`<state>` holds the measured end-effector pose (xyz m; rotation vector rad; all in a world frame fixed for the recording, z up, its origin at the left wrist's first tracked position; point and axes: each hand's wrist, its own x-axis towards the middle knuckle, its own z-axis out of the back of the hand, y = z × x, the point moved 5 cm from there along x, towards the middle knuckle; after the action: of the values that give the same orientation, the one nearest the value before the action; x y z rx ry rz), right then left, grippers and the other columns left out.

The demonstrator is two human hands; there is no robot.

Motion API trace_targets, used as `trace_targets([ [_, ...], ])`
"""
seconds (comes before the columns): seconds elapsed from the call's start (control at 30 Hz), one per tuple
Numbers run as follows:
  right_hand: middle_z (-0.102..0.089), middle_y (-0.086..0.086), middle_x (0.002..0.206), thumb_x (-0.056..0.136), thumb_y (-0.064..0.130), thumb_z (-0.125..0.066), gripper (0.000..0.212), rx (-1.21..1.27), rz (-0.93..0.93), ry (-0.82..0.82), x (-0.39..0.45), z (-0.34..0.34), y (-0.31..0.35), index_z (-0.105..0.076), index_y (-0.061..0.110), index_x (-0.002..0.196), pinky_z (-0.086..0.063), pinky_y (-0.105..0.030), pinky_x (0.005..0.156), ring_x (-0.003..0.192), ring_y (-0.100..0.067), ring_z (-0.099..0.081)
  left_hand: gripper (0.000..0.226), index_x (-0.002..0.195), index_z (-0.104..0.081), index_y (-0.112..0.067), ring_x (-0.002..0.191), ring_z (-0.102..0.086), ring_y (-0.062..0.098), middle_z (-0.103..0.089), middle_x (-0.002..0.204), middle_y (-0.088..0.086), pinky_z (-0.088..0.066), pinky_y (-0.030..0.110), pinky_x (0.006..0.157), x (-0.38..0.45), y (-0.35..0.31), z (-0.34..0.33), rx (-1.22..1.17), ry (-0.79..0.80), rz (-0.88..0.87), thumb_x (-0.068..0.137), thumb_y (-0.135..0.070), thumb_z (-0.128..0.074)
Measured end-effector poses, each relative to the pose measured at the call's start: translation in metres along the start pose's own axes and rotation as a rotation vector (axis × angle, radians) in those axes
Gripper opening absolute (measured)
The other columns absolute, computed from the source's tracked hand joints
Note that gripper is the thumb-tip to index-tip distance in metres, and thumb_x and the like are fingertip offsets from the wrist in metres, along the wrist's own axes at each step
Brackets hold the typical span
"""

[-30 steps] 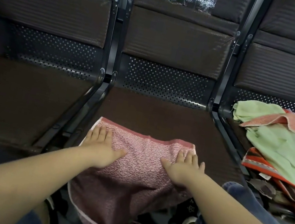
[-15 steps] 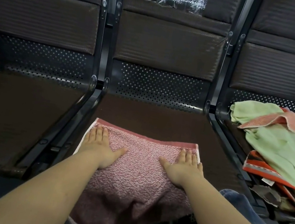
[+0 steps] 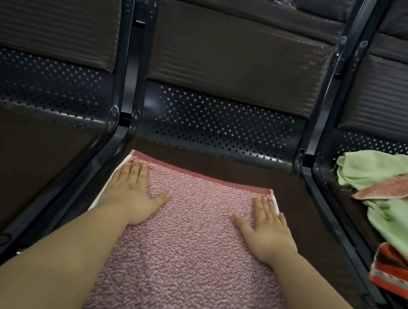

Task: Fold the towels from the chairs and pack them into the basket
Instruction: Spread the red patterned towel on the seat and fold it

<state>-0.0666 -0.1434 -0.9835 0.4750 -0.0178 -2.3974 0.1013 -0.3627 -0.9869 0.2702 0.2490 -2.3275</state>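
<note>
Pressing both hands, left hand and right hand, flat on pink towel.

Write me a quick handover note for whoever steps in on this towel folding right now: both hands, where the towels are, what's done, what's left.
Left hand: open, flat on the pink towel near its far left corner.
Right hand: open, flat near the far right corner.
Pink towel: spread on the middle chair seat, near end running out of view toward the person.
Unfolded pile on the right chair: green towel, a pink one, an orange striped one.
Done: towel laid out flat. Left: fold it, fold the pile, pack everything. The basket is out of view.
</note>
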Motion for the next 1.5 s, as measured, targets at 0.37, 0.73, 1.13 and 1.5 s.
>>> trace_targets([
  [0.37,-0.007,0.001,0.16,0.093,0.064,-0.023,0.077,0.046,0.067,-0.195,0.084,0.022,-0.004,-0.013,0.017,0.153,-0.003,-0.035,0.12,0.147,-0.014,-0.005,0.097,0.153,0.003,-0.008,0.148,0.004,0.025,0.006,0.16,0.013,0.001,0.037,0.119,0.071,-0.009,0.007,-0.016,-0.126,0.04,0.086,-0.076,-0.018],
  [0.73,-0.044,-0.007,0.14,0.097,0.051,-0.032,0.054,-0.08,0.06,-0.226,0.037,0.036,0.008,-0.048,0.019,0.138,-0.04,-0.039,0.1,0.128,-0.026,-0.04,0.052,0.138,-0.044,-0.018,0.123,-0.046,0.023,-0.046,0.133,0.008,-0.04,0.037,0.101,0.028,-0.005,0.027,-0.068,-0.239,-0.121,0.097,-0.05,-0.038],
  [1.13,-0.019,-0.014,0.155,0.083,0.056,-0.051,0.083,-0.173,-0.064,0.248,-0.093,0.038,0.006,-0.027,0.012,0.148,-0.03,-0.038,0.113,0.14,-0.033,-0.024,0.068,0.141,-0.042,-0.015,0.133,-0.036,0.03,-0.035,0.147,0.015,-0.034,0.034,0.108,-0.108,-0.006,0.038,0.211,0.263,-0.099,0.089,-0.059,-0.049],
  [1.5,-0.055,-0.018,0.129,0.091,0.03,-0.062,0.053,0.226,-0.298,0.199,-0.151,0.036,-0.03,-0.052,-0.007,0.128,-0.044,-0.032,0.089,0.117,-0.03,-0.055,0.051,0.111,-0.061,-0.004,0.102,-0.059,0.025,-0.062,0.113,0.01,-0.041,0.026,0.075,-0.164,0.046,0.033,-0.07,0.134,0.215,0.086,-0.049,-0.061],
])
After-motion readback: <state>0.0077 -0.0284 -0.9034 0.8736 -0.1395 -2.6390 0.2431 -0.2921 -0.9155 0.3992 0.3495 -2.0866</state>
